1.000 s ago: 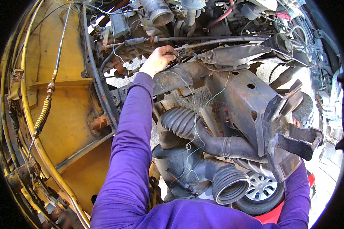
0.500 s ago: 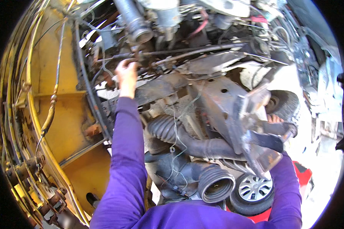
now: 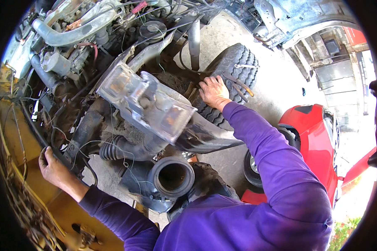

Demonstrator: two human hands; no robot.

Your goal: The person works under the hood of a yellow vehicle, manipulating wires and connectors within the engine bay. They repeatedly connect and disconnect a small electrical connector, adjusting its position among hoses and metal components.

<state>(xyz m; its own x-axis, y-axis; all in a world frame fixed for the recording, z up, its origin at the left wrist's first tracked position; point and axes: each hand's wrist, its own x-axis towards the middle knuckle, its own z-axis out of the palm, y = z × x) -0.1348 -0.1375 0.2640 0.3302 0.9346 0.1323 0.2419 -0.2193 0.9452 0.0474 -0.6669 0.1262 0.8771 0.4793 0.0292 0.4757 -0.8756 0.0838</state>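
Leaning over a stripped engine bay, a person in a purple long-sleeved top braces with both hands while looking down into the machinery. The right hand point(image 3: 214, 91) lies flat and open, fingers spread, on the tread of a worn tyre point(image 3: 232, 71) that stands at the far side of the bay, apparently taking the body's weight rather than gripping anything. A few thin tools or rods point(image 3: 238, 83) rest on the tread just beside the fingertips. The left hand point(image 3: 50, 167) is curled closed around the dark rubber-edged rim point(image 3: 33, 125) of the yellow body panel point(image 3: 19, 154) at the near left edge of the bay, a hold that looks meant to steady the lean. Between the two arms sits a bent, shiny metal bracket point(image 3: 148, 104), tilted over a ribbed black hose point(image 3: 115, 148) and a wide round duct mouth point(image 3: 171, 178) that opens toward the camera. Loose thin wires trail across these parts. Grey pipes and hoses point(image 3: 71, 31) crowd the far left corner of the bay. Beyond the right sleeve, a red car point(image 3: 318, 142) stands on pale concrete ground point(image 3: 276, 83), well apart from the work.
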